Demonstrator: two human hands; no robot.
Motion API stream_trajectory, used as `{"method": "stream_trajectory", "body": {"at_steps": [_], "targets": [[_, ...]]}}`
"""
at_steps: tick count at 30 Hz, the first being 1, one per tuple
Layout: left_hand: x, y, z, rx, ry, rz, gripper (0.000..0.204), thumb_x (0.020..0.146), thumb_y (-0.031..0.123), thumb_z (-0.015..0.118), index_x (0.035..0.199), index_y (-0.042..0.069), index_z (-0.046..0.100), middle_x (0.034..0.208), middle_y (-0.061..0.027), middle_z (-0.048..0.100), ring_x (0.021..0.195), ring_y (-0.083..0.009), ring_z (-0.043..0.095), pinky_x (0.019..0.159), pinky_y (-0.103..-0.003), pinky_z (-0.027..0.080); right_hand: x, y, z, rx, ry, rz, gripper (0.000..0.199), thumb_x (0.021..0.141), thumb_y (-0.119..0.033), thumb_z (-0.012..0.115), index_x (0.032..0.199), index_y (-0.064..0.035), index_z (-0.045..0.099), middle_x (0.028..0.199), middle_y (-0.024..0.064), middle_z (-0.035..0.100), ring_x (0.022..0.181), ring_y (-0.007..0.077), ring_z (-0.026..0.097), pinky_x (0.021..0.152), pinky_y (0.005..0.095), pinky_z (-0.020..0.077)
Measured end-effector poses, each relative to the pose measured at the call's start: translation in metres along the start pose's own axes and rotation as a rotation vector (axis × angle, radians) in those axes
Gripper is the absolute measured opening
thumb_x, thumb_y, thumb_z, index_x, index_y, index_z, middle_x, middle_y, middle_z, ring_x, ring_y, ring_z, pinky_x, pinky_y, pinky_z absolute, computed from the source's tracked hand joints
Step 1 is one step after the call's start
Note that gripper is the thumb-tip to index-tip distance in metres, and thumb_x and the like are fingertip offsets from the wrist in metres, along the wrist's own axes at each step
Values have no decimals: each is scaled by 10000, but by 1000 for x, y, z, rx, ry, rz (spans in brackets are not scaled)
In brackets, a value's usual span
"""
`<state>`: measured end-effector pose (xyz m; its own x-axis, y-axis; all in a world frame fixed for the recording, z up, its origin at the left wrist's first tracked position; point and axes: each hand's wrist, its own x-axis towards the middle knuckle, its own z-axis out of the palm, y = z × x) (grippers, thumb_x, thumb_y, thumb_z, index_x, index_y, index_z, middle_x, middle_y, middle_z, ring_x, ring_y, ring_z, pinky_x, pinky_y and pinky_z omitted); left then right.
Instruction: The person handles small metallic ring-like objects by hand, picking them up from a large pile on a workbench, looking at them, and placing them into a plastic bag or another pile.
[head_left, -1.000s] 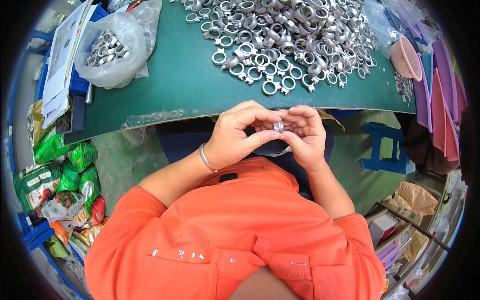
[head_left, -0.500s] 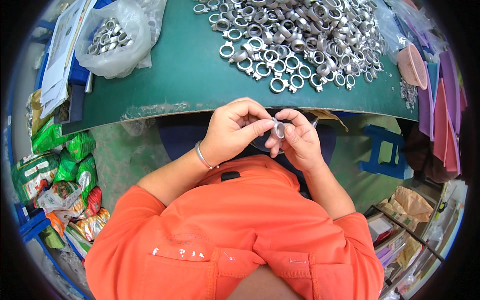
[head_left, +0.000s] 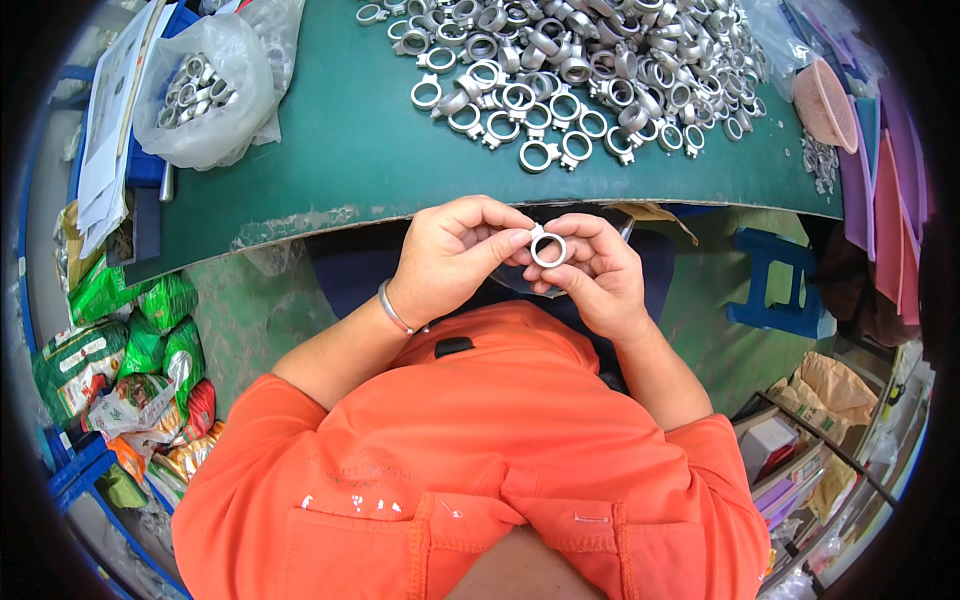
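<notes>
Between both hands, just in front of the table edge, a silver metal ring clamp (head_left: 547, 262) faces up with its round opening showing. My left hand (head_left: 455, 245) pinches the clamp's lugged end between thumb and forefinger. On the other side, my right hand (head_left: 598, 268) grips the ring's rim with thumb and fingers. Beyond the hands lies a large pile of similar ring clamps (head_left: 575, 148) on the green table (head_left: 330, 150). A clear plastic bag (head_left: 245, 125) at the far left holds several more metal rings.
Papers (head_left: 115, 120) hang by the table's left end. A pink basket (head_left: 826, 105) stands at the right end, beside small metal pieces (head_left: 820, 163). On the floor are a blue stool (head_left: 775, 280) at right and green packages (head_left: 165, 300) at left.
The ring clamp has been turned so that its opening faces upward, and it sits slightly further left. Both hands still hold it; the view has shifted a little.
</notes>
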<state>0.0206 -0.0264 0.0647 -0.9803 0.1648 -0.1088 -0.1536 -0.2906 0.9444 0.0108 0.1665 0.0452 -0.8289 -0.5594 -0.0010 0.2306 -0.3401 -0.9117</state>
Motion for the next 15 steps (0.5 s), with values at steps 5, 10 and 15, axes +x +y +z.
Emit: {"method": "stream_trajectory", "body": {"at_steps": [5, 10, 15], "targets": [[-3, -2, -1, -12, -11, -14, 109, 869, -22, 605, 965, -64, 635, 918, -113, 646, 765, -150, 650, 691, -253, 559, -1, -4, 4, -36, 25, -6, 335, 886, 48, 557, 1202, 42, 444, 1039, 149, 639, 949, 181, 642, 805, 271, 534], [-5, -3, -5, 12, -25, -34, 110, 878, -12, 599, 969, -63, 636, 906, -115, 657, 758, -140, 648, 687, -251, 557, -2, -4, 7, -59, 57, 2, 334, 863, 58, 586, 1177, 48, 473, 1027, 137, 647, 944, 176, 647, 825, 271, 533], [-8, -4, -5, 6, -29, -37, 119, 879, -5, 602, 977, -63, 635, 901, -111, 658, 756, -137, 646, 693, -250, 554, -4, -2, 7, -83, 73, 1, 333, 845, 51, 617, 1156, 40, 498, 1010, 126, 656, 923, 166, 653, 813, 270, 536]]}}
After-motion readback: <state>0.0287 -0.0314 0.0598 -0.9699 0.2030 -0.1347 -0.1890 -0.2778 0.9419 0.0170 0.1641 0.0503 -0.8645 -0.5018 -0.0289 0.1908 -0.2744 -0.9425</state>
